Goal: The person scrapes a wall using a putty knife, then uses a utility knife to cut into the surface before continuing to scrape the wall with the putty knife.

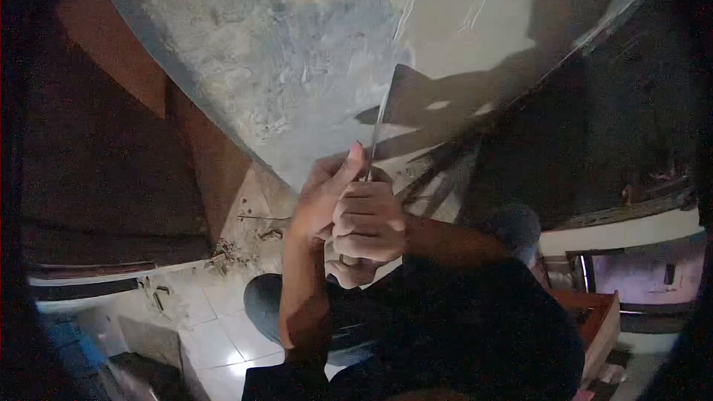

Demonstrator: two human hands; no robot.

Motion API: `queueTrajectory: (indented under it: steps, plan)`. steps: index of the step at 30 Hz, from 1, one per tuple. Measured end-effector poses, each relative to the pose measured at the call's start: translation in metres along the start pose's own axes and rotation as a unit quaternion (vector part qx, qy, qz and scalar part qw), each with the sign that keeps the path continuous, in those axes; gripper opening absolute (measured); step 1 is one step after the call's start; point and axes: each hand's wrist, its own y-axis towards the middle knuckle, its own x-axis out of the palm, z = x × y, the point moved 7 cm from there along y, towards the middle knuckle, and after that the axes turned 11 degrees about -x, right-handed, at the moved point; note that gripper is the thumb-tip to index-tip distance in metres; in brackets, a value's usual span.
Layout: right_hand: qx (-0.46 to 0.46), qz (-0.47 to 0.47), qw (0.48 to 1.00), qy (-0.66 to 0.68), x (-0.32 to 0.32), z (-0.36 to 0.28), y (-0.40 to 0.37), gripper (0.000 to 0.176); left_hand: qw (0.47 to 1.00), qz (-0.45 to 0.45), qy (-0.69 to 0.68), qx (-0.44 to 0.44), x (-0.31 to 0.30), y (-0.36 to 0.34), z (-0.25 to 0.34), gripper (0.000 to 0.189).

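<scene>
My right hand (369, 221) is closed in a fist in front of my chest. From the top of it rises a thin metal plastering blade (379, 122), seen almost edge-on; its handle is hidden inside the fist. My left hand (321, 194) lies against the fist on the left, its thumb pointing up beside the base of the blade. Its other fingers are mostly hidden, but they appear curled round behind the blade. Beyond the hands stands a wall surface (312, 67) with patchy grey and cream plaster, and the blade's tip overlaps it in view.
Shadows of my head and hands fall across the right of the plastered surface. Debris (241, 249) lies on the pale tiled floor (223, 330) at lower left. A wooden drawer-like piece (603, 327) stands at lower right, near a purple-lit opening (639, 271).
</scene>
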Motion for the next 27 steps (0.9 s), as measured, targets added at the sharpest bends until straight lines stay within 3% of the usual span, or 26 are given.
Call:
queueTrajectory:
  steps: [1, 5, 8, 9, 11, 14, 18, 20, 24, 27]
  plan:
    - [0.020, 0.016, 1.000, 0.008, -0.002, -0.001, 0.002, 0.012, 0.994, 0.086, 0.062, 0.016, -0.002, -0.010, 0.011, 0.048]
    - [0.066, 0.047, 0.997, 0.007, 0.002, 0.006, -0.001, 0.015, 0.997, 0.044, 0.020, 0.067, 0.005, 0.003, 0.005, 0.046]
    - [0.088, 0.062, 0.994, 0.007, -0.003, 0.006, 0.002, 0.017, 0.988, -0.082, -0.128, -0.023, 0.006, 0.026, -0.025, 0.040]
    - [0.090, 0.063, 0.994, 0.003, -0.003, 0.006, 0.002, 0.017, 0.989, -0.080, -0.124, -0.024, 0.008, 0.024, -0.024, 0.040]
    - [0.091, 0.066, 0.994, -0.002, -0.005, 0.005, 0.002, 0.018, 0.954, -0.055, -0.279, -0.096, 0.018, 0.017, -0.034, 0.026]
    - [0.102, 0.062, 0.993, -0.007, -0.006, 0.004, 0.001, 0.020, 0.935, -0.080, -0.338, -0.076, 0.025, 0.024, -0.034, 0.025]
    - [0.111, 0.039, 0.993, -0.019, -0.005, 0.003, -0.002, 0.023, 0.940, -0.145, -0.307, -0.033, 0.018, 0.040, -0.041, 0.027]
    - [0.114, 0.029, 0.993, -0.022, -0.005, 0.002, -0.004, 0.025, 0.977, -0.102, -0.186, -0.005, 0.015, 0.040, -0.036, 0.047]
    - [0.116, 0.011, 0.993, -0.031, -0.005, 0.001, -0.007, 0.028, 0.972, -0.077, -0.215, -0.059, 0.012, 0.039, -0.036, 0.047]
    - [0.119, -0.002, 0.992, -0.041, -0.006, 0.000, -0.009, 0.031, 0.986, -0.016, -0.147, -0.070, 0.015, 0.036, -0.025, 0.046]
